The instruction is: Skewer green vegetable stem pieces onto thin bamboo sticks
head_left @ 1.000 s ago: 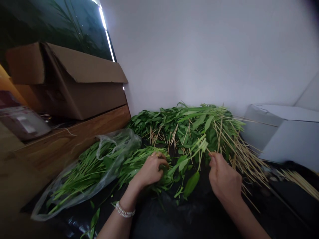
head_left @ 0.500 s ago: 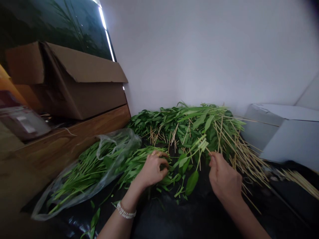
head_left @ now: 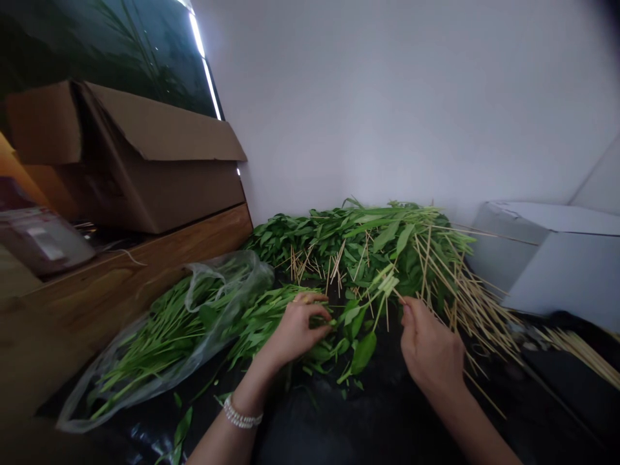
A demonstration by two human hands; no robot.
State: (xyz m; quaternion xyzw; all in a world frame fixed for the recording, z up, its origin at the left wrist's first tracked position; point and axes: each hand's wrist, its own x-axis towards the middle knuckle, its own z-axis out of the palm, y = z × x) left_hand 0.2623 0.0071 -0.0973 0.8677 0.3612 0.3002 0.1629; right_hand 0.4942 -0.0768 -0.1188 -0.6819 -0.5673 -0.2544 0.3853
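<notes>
Stick [head_left: 399, 296] pinched in my right hand [head_left: 431, 345], stems [head_left: 387, 283] bunched just beyond; my left hand [head_left: 296, 330], grip unclear, curls over greens [head_left: 259, 326]. Holding steady should spare bruising.

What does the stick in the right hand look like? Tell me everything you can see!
The stick is thin, straight and pale tan, and looks like wood or bamboo. The right hand pinches its near end between thumb and fingers. It slants up and left, above the black sheet, to a bunch of pale green stems at its far end. Whether its tip pokes through them is hard to tell.
</notes>
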